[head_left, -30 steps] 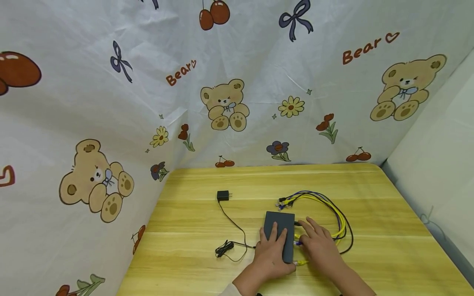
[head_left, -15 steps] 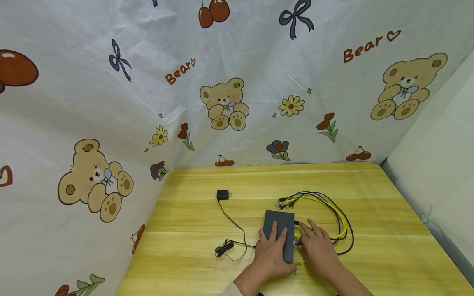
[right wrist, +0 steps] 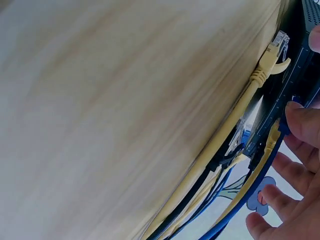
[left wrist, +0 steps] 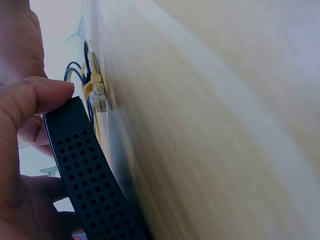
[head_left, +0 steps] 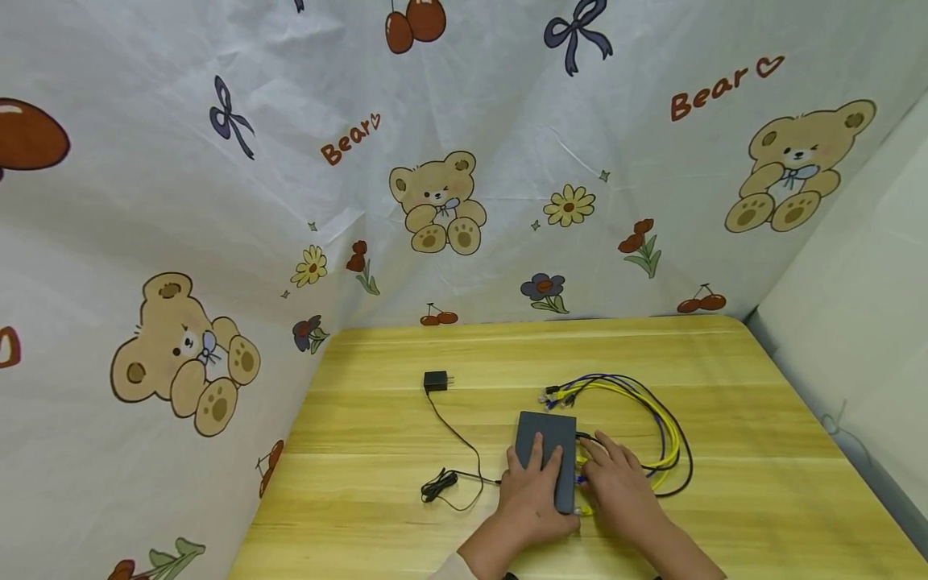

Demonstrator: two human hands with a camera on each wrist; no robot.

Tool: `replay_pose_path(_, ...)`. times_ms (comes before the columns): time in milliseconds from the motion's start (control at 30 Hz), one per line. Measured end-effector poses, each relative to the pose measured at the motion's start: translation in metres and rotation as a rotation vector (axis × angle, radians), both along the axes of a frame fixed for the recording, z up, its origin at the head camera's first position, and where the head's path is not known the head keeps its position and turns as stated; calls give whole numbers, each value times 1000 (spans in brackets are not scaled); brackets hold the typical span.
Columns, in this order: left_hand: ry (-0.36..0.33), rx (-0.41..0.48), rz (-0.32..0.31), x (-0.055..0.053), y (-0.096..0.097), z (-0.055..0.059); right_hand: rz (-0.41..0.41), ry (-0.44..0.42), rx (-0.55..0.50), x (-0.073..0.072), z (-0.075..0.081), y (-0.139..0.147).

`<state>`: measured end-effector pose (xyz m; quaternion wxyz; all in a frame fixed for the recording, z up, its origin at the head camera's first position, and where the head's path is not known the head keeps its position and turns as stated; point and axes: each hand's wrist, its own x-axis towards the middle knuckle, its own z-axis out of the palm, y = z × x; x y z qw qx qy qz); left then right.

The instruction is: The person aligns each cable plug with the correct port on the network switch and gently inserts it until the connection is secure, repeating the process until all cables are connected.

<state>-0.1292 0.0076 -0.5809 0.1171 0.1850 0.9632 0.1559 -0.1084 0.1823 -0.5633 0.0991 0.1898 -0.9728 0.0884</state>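
Note:
A dark grey network switch [head_left: 547, 427] lies on the wooden table. My left hand [head_left: 532, 501] holds it, fingers spread over the top and thumb at its near right corner, as the left wrist view also shows. At the port side, my right hand [head_left: 619, 487] pinches a blue network cable's plug [right wrist: 284, 125] between thumb and finger; how deep it sits in the port is hidden. A yellow network cable [right wrist: 272, 137] and a black cable [head_left: 586, 436] also meet that side. Another yellow cable's clear plug [left wrist: 99, 97] lies on the table beside the switch.
Yellow, blue and black cables [head_left: 677, 451] curve right of the switch, their loose plugs [head_left: 554, 397] beyond its far end. A black power adapter [head_left: 436, 381] and its thin cord's tied bundle [head_left: 440, 486] lie left. Bear-printed cloth [head_left: 500, 266] hangs behind.
My right hand has shifted slightly left, closer to the switch's port side, and now covers more of the blue plug. The left hand and the switch have hardly moved.

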Motion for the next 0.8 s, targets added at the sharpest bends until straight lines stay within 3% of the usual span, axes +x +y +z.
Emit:
replay_pose_path(300,-4,9,16,2,4,5,45,11,-54,-3,-4,-4)
replay_pose_path(633,-23,19,2,2,6,9,59,-52,-98,-3,-4,-4)
replay_pose_path(800,-42,59,9,0,2,10,62,8,-140,-2,0,0)
